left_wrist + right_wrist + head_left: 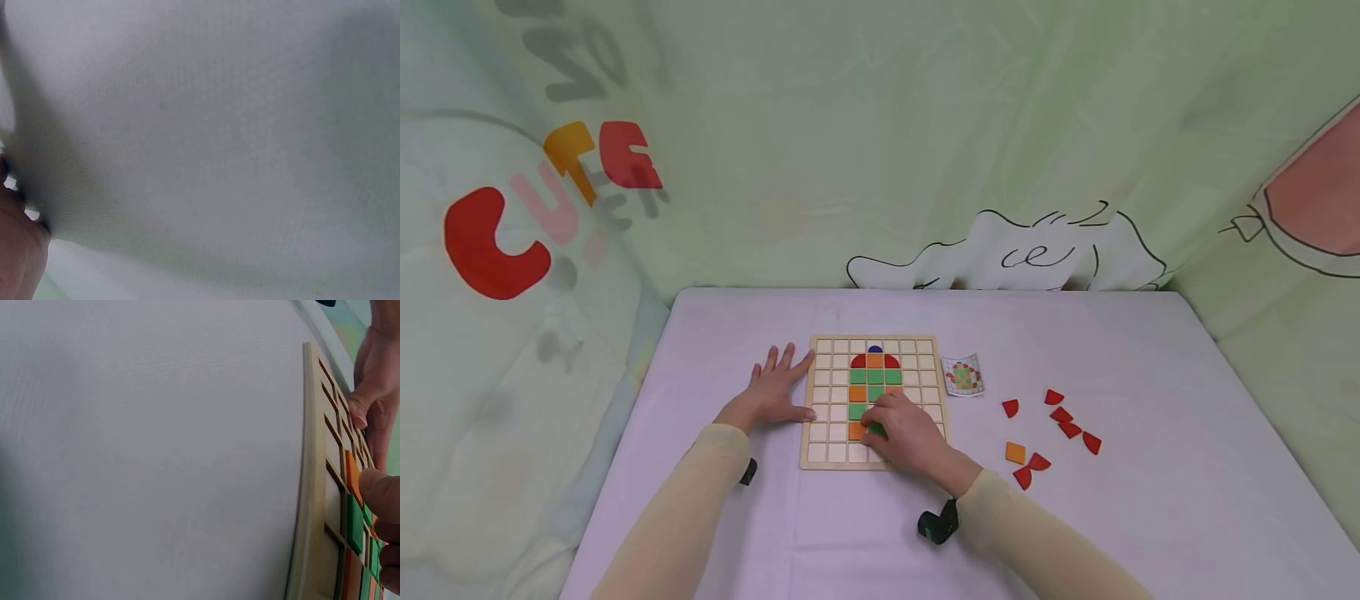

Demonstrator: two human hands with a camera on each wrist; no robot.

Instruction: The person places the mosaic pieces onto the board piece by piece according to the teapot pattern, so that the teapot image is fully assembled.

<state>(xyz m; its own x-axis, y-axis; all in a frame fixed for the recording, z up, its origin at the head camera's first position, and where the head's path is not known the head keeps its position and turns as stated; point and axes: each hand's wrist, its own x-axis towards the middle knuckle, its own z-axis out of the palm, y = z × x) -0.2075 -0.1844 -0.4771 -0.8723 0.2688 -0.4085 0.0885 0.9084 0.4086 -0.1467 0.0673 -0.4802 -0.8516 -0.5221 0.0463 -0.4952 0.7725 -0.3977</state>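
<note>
The grid board [921, 371] is set near the middle of the counter [722, 325], with room left behind it and along its near edge. Its left edge is touched by the left hand [767, 396], whose fingers are spread. Its lower middle is covered by the right hand [910, 429]; the thumb and fingers are bent over 1 green tile [877, 428], though whether it is pinched or only pressed cannot be told. Just beside the right edge, 1 pattern card [962, 377] is laid.

Farther right, 7 loose red pieces [1070, 429] and 1 loose orange square [1015, 452] are scattered, with room left beyond them. On the board, 1 blue piece [876, 349] is seen at the top, flanked below by 2 red corner pieces [858, 362].

The counter is covered in pale lilac cloth and enclosed by printed greenish drapes [850, 125].
</note>
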